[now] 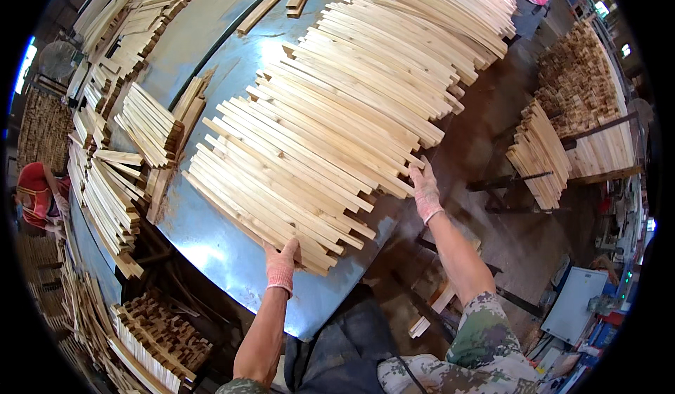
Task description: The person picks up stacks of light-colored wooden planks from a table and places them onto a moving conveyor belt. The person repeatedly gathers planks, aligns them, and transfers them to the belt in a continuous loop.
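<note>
Camouflage sleeve (485, 329), slender pale wooden strips (295, 156), knot-flecked, unevenly aligned

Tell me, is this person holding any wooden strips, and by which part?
The left hand touches the nearest strips near one end; the right hand touches other strips' right ends. Whether either grips them cannot be told.

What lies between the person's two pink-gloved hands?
In the head view, staggered ends of pale, narrow wooden strips lie between the left hand and right hand.
</note>
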Available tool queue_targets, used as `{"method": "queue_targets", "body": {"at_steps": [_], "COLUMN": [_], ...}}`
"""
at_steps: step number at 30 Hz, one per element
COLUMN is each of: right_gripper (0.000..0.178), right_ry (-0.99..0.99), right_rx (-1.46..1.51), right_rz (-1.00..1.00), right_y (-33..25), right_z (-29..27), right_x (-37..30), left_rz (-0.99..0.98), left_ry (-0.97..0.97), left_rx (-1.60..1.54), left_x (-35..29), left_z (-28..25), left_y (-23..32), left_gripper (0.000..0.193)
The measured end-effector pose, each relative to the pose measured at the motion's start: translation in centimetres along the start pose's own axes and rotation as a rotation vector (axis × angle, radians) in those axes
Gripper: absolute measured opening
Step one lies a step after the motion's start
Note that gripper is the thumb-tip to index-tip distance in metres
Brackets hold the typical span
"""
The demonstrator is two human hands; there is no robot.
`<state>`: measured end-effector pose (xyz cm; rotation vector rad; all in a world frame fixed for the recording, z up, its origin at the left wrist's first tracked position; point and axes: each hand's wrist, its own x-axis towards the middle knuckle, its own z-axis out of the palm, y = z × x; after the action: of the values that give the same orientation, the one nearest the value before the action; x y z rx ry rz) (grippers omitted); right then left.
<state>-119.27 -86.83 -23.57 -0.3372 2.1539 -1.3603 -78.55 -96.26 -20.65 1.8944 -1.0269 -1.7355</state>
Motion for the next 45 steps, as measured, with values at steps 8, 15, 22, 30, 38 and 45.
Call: {"method": "queue_targets", "body": {"at_steps": [8,15,22,30,38,45], "right_gripper": [0.069,0.066,0.052,0.072,0.085,0.042], "right_ry": [0.064,-0.303,-0.472,-0.623,-0.796,-0.832], "right_rx": [0.015,-0.022,-0.639,-0.214,0.326,-0.078], "right_rz": [-0.005,0.099,-0.509,-0.471,0.144,0.32], "right_y": [-3.3,-0.7,-6.1,-8.8,-11.5,-13.2], "right_z": [1.7,0.9,2.4,17.1,17.2,16.1], "right_x": [-3.1,-14.4,-6.4,1.9,0.2,-3.1], "left_rz": [0.118,0.168,0.042,0.057,-0.006,-0.033], "left_ry": [-0.014,0.072,0.214,0.202,-0.033,-0.15], "left_rx": [-0.158,0.101,-0.005,-0.243,-0.458,-0.555], "left_x": [-1.8,2.1,6.3,9.7,7.9,3.1], "left_z": [-0.9,-11.2,-13.9,-11.4,-12.8,-13.6], "left_y": [1.2,3.0,0.1,1.6,3.2,2.1], "left_gripper": [0.065,0.067,0.065,0.079,0.065,0.06]}}
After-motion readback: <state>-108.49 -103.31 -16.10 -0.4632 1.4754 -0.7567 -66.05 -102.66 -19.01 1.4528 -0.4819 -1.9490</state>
